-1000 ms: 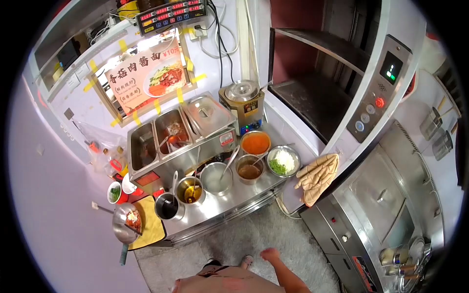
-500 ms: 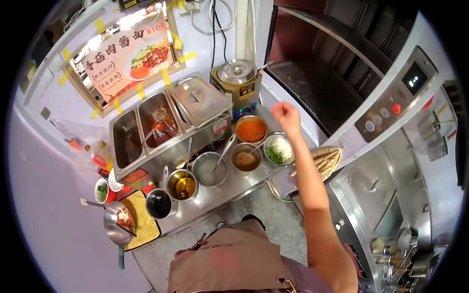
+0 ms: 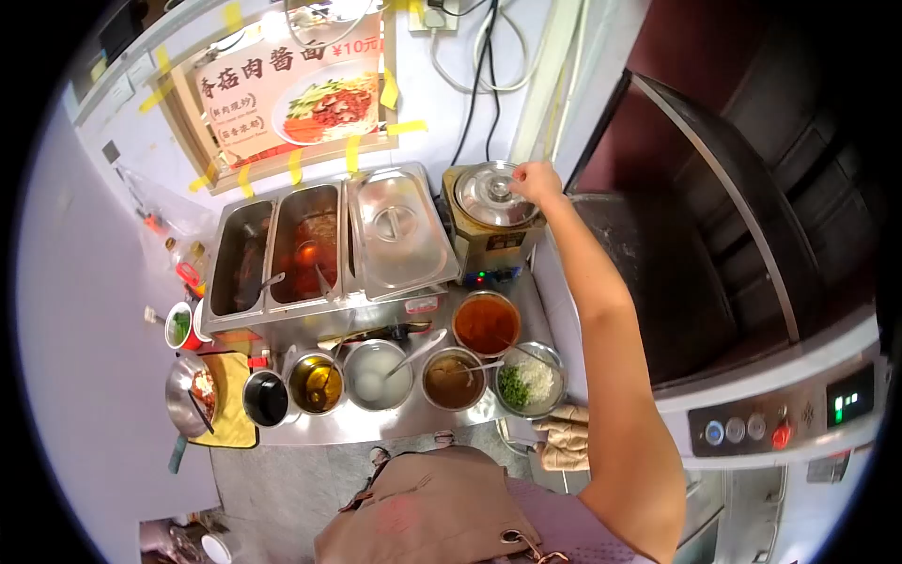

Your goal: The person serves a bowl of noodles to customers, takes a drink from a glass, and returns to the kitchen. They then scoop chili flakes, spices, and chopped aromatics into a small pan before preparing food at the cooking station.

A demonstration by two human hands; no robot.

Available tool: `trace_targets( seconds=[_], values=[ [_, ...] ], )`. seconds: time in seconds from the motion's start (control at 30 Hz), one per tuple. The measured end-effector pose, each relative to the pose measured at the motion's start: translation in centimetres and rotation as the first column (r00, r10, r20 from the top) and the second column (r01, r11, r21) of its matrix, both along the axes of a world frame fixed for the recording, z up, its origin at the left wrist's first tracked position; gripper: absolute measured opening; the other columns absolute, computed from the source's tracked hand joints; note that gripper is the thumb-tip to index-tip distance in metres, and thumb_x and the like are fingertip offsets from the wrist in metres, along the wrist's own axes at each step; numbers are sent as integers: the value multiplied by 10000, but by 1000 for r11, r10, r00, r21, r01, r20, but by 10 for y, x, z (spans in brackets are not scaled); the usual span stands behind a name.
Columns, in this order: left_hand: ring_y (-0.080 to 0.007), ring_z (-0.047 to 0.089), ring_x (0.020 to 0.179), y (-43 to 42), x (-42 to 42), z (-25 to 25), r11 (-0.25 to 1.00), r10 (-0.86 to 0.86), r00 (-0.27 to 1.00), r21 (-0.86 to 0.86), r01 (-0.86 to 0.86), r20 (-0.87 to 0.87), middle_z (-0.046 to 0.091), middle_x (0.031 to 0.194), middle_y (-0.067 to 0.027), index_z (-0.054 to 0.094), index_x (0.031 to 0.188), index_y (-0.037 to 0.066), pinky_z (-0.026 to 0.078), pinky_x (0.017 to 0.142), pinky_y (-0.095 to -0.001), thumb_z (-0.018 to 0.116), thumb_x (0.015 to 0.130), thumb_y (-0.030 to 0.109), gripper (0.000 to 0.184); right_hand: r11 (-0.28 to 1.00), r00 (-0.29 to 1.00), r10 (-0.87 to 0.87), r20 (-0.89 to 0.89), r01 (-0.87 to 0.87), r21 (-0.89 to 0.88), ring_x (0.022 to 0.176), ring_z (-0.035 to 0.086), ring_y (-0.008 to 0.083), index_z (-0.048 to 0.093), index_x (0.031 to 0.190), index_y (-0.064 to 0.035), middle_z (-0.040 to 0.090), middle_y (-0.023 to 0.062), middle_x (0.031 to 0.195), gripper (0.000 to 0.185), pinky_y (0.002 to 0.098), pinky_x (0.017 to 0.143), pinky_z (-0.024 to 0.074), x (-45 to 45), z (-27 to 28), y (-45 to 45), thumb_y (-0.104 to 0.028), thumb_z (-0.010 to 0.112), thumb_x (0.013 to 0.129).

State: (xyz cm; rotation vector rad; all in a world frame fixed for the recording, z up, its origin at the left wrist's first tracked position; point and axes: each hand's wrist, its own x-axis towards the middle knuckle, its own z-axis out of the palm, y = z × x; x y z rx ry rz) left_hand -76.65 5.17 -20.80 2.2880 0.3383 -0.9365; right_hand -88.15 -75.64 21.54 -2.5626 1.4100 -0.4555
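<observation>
My right hand (image 3: 537,181) is closed at the right rim of a round pot in a boxy metal warmer (image 3: 498,246). Its fingers cover the spot where a thin metal handle stuck out earlier, so what they hold is hidden. The steel lid (image 3: 492,193) with its small knob sits on the pot, just left of my fingers. In front of the warmer stand a bowl of orange-red sauce (image 3: 486,321) and a bowl of chopped greens and white bits (image 3: 529,381). My left hand is out of view.
A steel food warmer holds a ladle in red sauce (image 3: 308,246) and a covered pan (image 3: 399,230). Several bowls, including yellow oil (image 3: 316,381), line the counter front. A wok (image 3: 191,390) sits left on a yellow mat (image 3: 230,404). A dark open cabinet (image 3: 695,263) is at right.
My right hand has moved from above the bowls at the right to the pot's right rim. The whole view has turned, bringing the pot and dark cabinet nearer.
</observation>
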Motion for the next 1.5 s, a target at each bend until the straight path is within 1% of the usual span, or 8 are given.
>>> trace_targets(
  seconds=[0.1,0.3,0.93,1.07,1.17,1.27,1.43,1.5],
  values=[
    [-226,633,816,-5,-27,4,999,45,999,20,-45,0,664,858,-154,660,913,-1,498,720,-353,649,720,257,323,991,993,85,-88,-75,115,982,553,262,693,892,-166,655,68,910,362,343,835,470,22,-3,-6,-344,748,581],
    [-227,633,821,-8,-63,5,993,112,994,33,-112,-3,665,861,-154,660,913,0,498,724,-354,648,720,260,324,996,938,43,-344,-65,-55,873,620,236,667,841,-152,666,58,868,379,327,764,496,43,-11,-10,-353,734,528],
    [-232,633,836,7,-120,-7,975,216,976,59,-215,-12,665,873,-154,662,916,5,496,736,-356,646,721,269,328,992,965,120,-232,-110,57,793,635,244,648,781,-120,664,80,814,361,322,731,497,42,-10,-9,-369,722,530],
    [-233,634,839,23,-139,-10,965,253,967,70,-252,-12,666,876,-154,662,916,6,495,738,-356,646,721,271,329,989,959,143,-246,-127,79,835,629,254,655,911,-100,658,105,878,510,337,745,490,41,-7,-13,-444,733,543],
    [-233,634,842,33,-149,-16,958,278,960,77,-277,-8,666,877,-154,663,917,7,495,740,-356,646,721,272,330,991,985,41,167,-18,-135,858,615,264,638,1003,-59,648,128,913,542,342,765,476,42,-4,-8,-440,704,622],
    [-234,634,844,44,-157,-25,952,291,957,96,-290,-1,666,879,-154,663,917,8,495,742,-357,646,721,273,331,974,786,148,601,-10,-227,858,600,237,641,1000,-46,645,112,941,383,335,765,465,45,-1,-2,-304,694,721],
    [-235,634,849,65,-149,-46,951,280,960,131,-279,16,666,882,-154,664,918,9,494,745,-357,645,721,276,332,967,354,242,903,-163,-195,818,530,110,633,977,-21,618,39,874,203,247,742,423,40,26,99,-123,640,801],
    [-236,634,850,70,-139,-55,956,260,965,131,-261,26,666,884,-154,664,918,9,494,747,-357,645,721,277,332,971,329,216,919,-170,-167,815,522,77,631,981,-16,611,15,843,185,222,720,409,38,20,142,-97,627,815]
  ],
)
